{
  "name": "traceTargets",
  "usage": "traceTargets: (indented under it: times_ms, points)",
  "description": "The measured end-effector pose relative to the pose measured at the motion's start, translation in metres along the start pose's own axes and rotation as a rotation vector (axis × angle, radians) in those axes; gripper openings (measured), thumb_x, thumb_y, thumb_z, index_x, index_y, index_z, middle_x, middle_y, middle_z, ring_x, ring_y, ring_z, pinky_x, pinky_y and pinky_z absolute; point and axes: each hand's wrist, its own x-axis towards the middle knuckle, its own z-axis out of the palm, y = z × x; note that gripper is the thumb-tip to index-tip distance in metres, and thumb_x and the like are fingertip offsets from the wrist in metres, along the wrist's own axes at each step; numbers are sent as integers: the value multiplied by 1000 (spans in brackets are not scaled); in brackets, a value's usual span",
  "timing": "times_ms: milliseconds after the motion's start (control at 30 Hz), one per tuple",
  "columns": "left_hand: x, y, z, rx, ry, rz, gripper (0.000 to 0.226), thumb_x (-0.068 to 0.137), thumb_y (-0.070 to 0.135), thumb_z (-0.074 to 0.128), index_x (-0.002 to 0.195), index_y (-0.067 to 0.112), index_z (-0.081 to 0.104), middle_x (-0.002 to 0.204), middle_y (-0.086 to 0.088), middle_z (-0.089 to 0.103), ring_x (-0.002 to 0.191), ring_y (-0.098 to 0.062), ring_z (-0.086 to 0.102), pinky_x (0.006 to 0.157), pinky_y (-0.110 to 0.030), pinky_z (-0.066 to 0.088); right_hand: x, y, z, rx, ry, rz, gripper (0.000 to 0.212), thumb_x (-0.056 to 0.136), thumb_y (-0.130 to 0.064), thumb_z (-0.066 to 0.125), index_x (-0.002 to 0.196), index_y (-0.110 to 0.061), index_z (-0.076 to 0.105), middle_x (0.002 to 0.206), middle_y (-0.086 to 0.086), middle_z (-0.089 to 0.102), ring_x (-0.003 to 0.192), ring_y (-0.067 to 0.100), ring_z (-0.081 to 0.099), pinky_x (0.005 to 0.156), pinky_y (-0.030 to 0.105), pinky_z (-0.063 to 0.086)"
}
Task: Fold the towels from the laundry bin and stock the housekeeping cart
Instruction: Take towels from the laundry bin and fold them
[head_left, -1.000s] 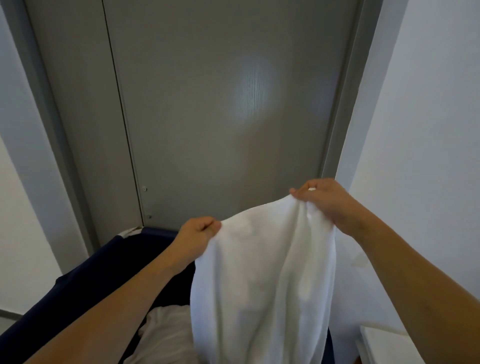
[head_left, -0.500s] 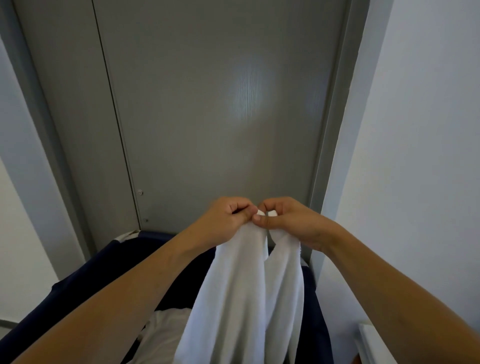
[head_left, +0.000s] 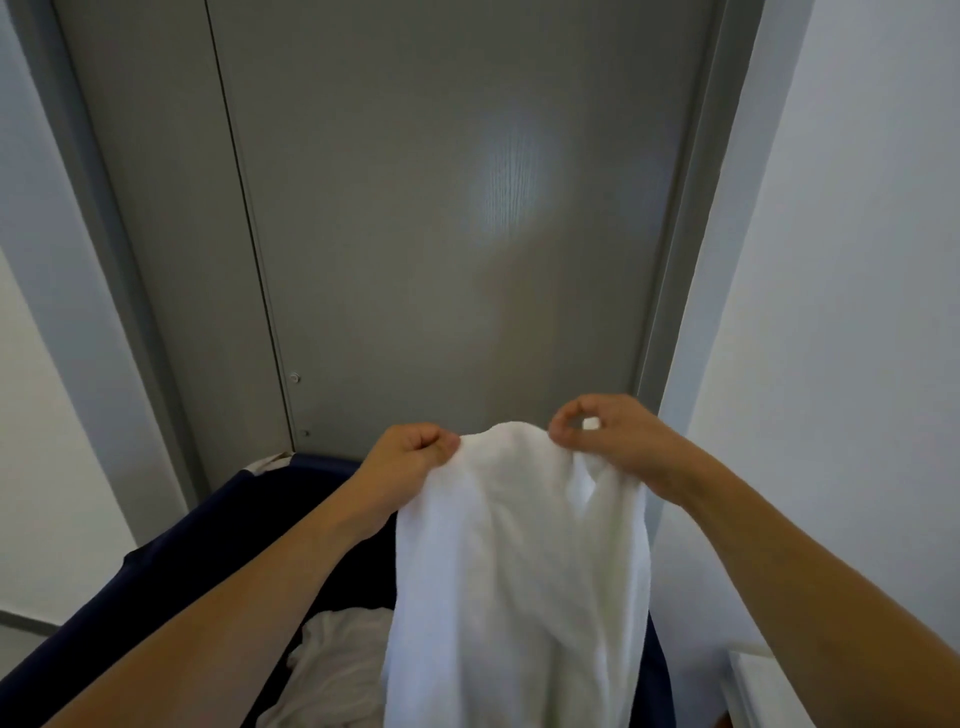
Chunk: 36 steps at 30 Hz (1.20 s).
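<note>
A white towel (head_left: 519, 561) hangs in front of me over the dark blue laundry bin (head_left: 171, 561). My left hand (head_left: 410, 452) pinches its upper edge on the left. My right hand (head_left: 608, 436) pinches the upper edge on the right, a bit of white cloth showing between thumb and finger. The two hands are a short way apart, and the towel bulges up between them and drapes in folds below. More crumpled white laundry (head_left: 337, 660) lies inside the bin, partly hidden by the hanging towel and my left forearm.
A grey door (head_left: 441, 234) in a grey frame stands straight ahead behind the bin. White walls (head_left: 857, 312) close in on both sides. A white ledge (head_left: 758, 680) shows at the lower right corner.
A second ago my hands held the towel spread apart; they came together half a second ago. Now they have parted again a little, with the towel's top edge bunched between them.
</note>
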Motion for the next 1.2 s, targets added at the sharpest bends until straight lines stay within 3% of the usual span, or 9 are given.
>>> traceTargets:
  times_ms: [67,167,233,367,567,700,867,1000,1200]
  points:
    - [1,18,12,40,-52,73,36,100,26,64,75,0,62,72,-5,51,71,-17,46,69,-32,37,-2,-5,19,-21,-134,-75,25,90,-38,74,114,-30,74,113,-18,69,100,-1,65,77,9,49]
    - [-1,42,26,52,-128,151,31,101,17,61,71,14,68,68,3,59,68,-11,52,64,-23,43,-5,-7,36,78,-234,-76,25,97,-38,66,118,-26,73,113,-4,74,102,14,71,92,32,58]
    - [-2,50,28,32,-142,173,31,101,18,61,72,16,67,69,2,58,67,-12,51,63,-22,42,-8,-8,34,198,-223,-70,24,98,-34,65,110,-16,74,108,12,75,93,27,73,91,44,57]
    - [0,43,30,12,-166,131,30,101,19,62,71,15,65,70,1,55,66,-10,48,62,-20,40,-9,-9,27,324,-213,-88,18,96,-28,67,92,-11,73,87,8,73,79,21,68,73,31,57]
    - [3,8,23,-16,-216,-2,41,93,41,67,75,4,63,76,-2,56,72,-15,51,70,-29,39,-2,-8,12,408,45,2,21,95,-26,68,82,-9,68,73,-2,69,64,11,67,62,23,56]
    - [7,-16,6,17,-96,-22,60,83,51,66,80,-8,54,76,-8,50,73,-18,46,74,-34,33,8,12,-2,342,238,92,26,94,-33,69,77,-13,70,80,4,69,76,22,66,77,36,56]
    - [14,-15,19,81,-105,1,36,98,26,65,68,9,56,67,-3,47,64,-15,44,62,-28,34,9,22,31,144,-73,-22,19,94,-33,69,112,-29,74,112,-7,72,96,4,67,74,8,51]
    - [16,-6,37,191,-165,70,39,100,9,62,64,22,65,56,16,53,55,1,45,57,-12,36,12,16,47,22,-302,-64,20,94,-39,70,109,-27,74,109,-12,71,101,0,65,95,22,49]
    - [16,-16,33,226,-234,63,30,102,18,60,75,5,65,63,6,51,60,-5,43,58,-19,35,12,15,41,-13,-314,-28,25,95,-36,68,87,-12,72,89,2,70,85,11,64,89,36,53]
